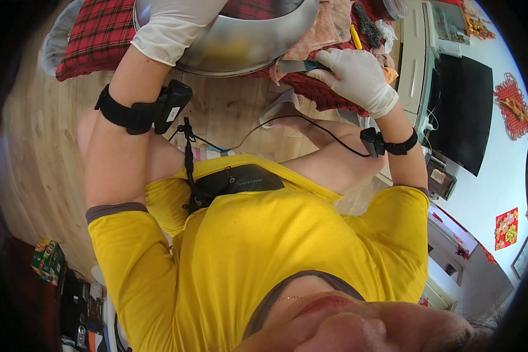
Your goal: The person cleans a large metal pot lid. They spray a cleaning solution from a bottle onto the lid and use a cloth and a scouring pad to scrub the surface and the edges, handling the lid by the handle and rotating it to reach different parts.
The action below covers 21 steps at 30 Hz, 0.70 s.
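Observation:
My left hand (176,26), in a white glove, lies over the left side of a large shiny stainless-steel vessel (242,44). Its fingers run past the top edge of the picture, so their grip is hidden. My right hand (356,77), gloved too, is closed around the teal handle (315,66) of a scraper. The scraper's flat metal blade (291,66) points left towards the vessel's right side, over a pinkish patterned cloth (321,28). Whether blade and cloth touch, I cannot tell.
Red plaid cloth (94,37) covers the surface under the vessel. To the right lie a yellow-handled tool (355,37), a dark scouring pad (366,24) and crumpled white tissue (387,33). A black cable (264,123) hangs across from my right wrist band. Drawers (411,57) stand at the right.

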Each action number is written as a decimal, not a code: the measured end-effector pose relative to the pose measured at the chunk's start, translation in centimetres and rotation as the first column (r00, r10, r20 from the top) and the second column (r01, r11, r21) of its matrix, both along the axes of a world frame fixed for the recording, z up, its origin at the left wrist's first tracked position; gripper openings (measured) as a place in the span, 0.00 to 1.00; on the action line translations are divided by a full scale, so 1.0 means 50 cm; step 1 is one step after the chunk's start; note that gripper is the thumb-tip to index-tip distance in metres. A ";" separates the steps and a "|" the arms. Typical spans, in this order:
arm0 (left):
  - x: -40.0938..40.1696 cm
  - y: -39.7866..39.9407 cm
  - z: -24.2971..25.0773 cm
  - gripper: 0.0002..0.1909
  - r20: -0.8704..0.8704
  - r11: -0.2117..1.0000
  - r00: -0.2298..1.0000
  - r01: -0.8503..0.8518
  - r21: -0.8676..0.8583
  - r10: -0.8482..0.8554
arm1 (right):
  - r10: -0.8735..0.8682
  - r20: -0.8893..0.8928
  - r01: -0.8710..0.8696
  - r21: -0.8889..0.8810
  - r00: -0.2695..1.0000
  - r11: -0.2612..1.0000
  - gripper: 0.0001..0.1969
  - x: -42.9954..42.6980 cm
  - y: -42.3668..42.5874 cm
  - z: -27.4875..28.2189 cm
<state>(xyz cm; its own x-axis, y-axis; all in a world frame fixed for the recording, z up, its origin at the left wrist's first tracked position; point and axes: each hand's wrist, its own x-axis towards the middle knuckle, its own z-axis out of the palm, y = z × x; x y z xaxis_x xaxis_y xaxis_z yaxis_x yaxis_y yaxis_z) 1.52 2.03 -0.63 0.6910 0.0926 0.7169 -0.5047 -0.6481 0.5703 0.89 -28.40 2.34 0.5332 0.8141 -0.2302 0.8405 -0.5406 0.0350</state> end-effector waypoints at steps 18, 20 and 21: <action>0.005 -0.005 -0.018 0.12 0.007 0.999 1.000 0.007 -0.040 -0.006 | -0.057 -0.039 0.053 -0.089 0.998 0.995 0.16 0.012 0.002 -0.028; 0.003 -0.006 -0.013 0.12 -0.019 1.000 1.000 0.004 -0.031 -0.005 | -0.053 -0.059 0.049 -0.070 0.997 0.996 0.18 0.014 -0.003 -0.029; 0.002 -0.006 -0.013 0.12 -0.020 1.000 1.000 0.003 -0.031 -0.003 | -0.050 -0.080 0.046 -0.047 0.996 0.998 0.20 0.016 -0.003 -0.030</action>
<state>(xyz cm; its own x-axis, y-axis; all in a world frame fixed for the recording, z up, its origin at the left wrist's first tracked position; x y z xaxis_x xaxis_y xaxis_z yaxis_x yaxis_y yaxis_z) 1.64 1.73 -1.30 0.7055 0.1127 0.6997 -0.4950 -0.6283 0.6003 1.66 -28.56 0.83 0.5495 0.7756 -0.3107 0.8146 -0.5800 -0.0071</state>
